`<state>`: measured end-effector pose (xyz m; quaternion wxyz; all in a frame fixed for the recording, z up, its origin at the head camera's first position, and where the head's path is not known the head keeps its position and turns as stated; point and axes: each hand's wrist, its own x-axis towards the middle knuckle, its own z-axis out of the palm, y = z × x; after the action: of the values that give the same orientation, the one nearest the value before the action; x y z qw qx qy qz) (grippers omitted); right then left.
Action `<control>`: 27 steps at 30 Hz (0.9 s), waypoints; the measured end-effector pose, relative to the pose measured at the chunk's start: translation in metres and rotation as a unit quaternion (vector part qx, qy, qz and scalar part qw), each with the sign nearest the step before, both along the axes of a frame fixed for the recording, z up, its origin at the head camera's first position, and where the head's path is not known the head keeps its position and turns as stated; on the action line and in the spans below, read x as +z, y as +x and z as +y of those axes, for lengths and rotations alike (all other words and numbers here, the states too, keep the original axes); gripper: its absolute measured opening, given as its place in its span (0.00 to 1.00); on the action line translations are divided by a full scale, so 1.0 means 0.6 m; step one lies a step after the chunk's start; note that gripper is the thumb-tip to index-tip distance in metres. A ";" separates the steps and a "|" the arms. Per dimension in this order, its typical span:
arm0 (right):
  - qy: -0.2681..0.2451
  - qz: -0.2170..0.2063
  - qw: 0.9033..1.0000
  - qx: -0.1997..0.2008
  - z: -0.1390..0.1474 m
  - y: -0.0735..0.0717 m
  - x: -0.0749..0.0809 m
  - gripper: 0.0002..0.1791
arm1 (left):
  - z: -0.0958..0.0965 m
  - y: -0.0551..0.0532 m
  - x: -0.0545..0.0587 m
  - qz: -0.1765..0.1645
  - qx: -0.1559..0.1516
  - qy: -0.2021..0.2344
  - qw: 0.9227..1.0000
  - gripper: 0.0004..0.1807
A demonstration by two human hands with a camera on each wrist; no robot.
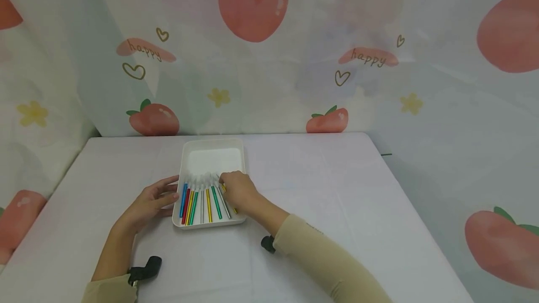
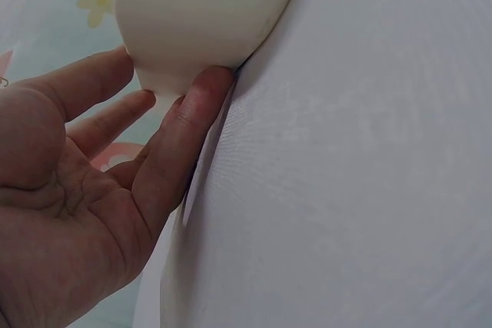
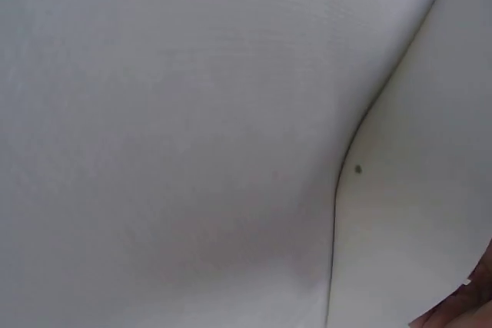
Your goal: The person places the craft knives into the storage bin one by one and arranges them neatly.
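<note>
A white rectangular tray stands on the table and holds a row of slim sticks with blue, red, yellow, green and silver barrels and whitish translucent tips. My left hand is at the tray's left side, its extended fingertips touching the outer wall. Over the right end of the row, my right hand has its fingers curled and pinches near the upper end of a yellow stick. That stick is partly hidden under the hand. In the right wrist view only some fingers show at the tray's rim.
A white cloth covers the table around the tray. Behind it hangs a curtain printed with fruit, flowers and hearts. Black wrist mounts sit at both sleeves. The tray's far end lies near the table's back edge.
</note>
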<state>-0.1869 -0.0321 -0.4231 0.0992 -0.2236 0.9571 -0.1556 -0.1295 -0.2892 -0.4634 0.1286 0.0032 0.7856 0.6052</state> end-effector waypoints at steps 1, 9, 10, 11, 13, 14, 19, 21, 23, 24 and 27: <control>0.002 0.004 1.000 0.001 0.001 0.002 0.000 0.19 | 0.000 -0.001 0.001 0.001 -0.004 0.000 1.000 0.38; -0.089 0.085 0.992 0.027 0.054 0.012 0.031 0.18 | -0.008 0.001 0.023 0.031 -0.007 -0.057 0.998 0.37; -0.104 0.104 0.989 0.033 0.069 0.012 0.035 0.17 | -0.010 0.003 0.029 0.045 -0.005 -0.076 0.996 0.37; -0.115 0.124 0.985 0.038 0.085 0.012 0.039 0.16 | -0.011 0.006 0.036 0.057 -0.001 -0.095 0.994 0.36; -0.122 0.163 0.978 0.042 0.121 0.011 0.042 0.18 | -0.016 0.013 0.049 0.096 0.005 -0.148 0.984 0.35; -0.118 0.179 0.976 0.040 0.140 0.010 0.043 0.20 | -0.019 0.017 0.056 0.118 0.007 -0.175 0.977 0.34; -0.057 0.220 0.973 0.026 0.224 0.010 0.040 0.39 | -0.035 0.031 0.085 0.226 0.021 -0.311 0.923 0.38; -0.029 0.229 0.973 0.028 0.248 0.009 0.039 0.45 | -0.043 0.037 0.092 0.250 0.025 -0.364 0.897 0.43; -0.006 0.240 0.970 0.028 0.268 0.007 0.038 0.50 | -0.051 0.042 0.096 0.266 0.026 -0.415 0.869 0.49; 0.006 0.244 0.969 0.025 0.277 0.007 0.037 0.51 | -0.054 0.046 0.096 0.274 0.024 -0.436 0.857 0.52; 0.029 0.250 0.968 0.005 0.296 0.004 0.038 0.55 | -0.064 0.050 0.095 0.303 0.019 -0.478 0.824 0.58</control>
<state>-0.1844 0.1457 -0.4002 -0.1362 -0.2576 0.9543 -0.0667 -0.0994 -0.3276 -0.4065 -0.1420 0.1101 0.9758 0.1243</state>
